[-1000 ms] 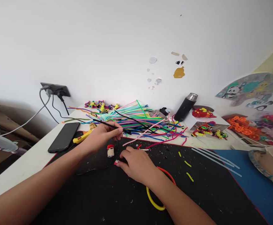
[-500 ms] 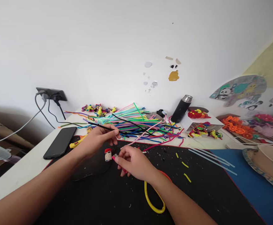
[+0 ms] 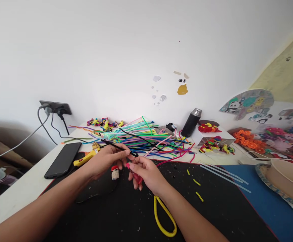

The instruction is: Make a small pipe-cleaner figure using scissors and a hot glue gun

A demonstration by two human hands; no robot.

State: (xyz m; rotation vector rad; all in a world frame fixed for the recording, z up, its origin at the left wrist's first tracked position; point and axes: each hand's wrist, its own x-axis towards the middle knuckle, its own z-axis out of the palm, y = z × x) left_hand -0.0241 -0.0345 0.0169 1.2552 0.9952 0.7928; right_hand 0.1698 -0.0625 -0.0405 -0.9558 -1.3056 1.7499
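Observation:
Between the fingertips of my left hand (image 3: pixel 114 155) is a black pipe cleaner (image 3: pixel 112 144), its end pointing toward my other hand. My right hand (image 3: pixel 145 171) is closed around a small pinkish-red lighter (image 3: pixel 137 178), whose body is mostly covered by the fingers. Both hands meet close together over the black mat (image 3: pixel 136 215), and the pipe cleaner's end is right above the lighter's top. I see no flame. Just below my left hand stands a small figure (image 3: pixel 114 173) with a red top and a cream wrapped body. A yellow loop-shaped handle (image 3: pixel 170 232) lies under my right forearm.
Behind the hands lies a heap of coloured pipe cleaners (image 3: pixel 136 131). A phone (image 3: pixel 63 160) and a yellow cutter (image 3: pixel 86 158) are at the left. On the right are a black flask (image 3: pixel 191 122), pale glue sticks (image 3: pixel 224 174), short yellow pieces (image 3: pixel 199 196) and a round basket (image 3: pixel 269 178).
My hands have come together, bringing the black pipe cleaner's end and the lighter close to each other. The view has tilted slightly, so the scene sits lower.

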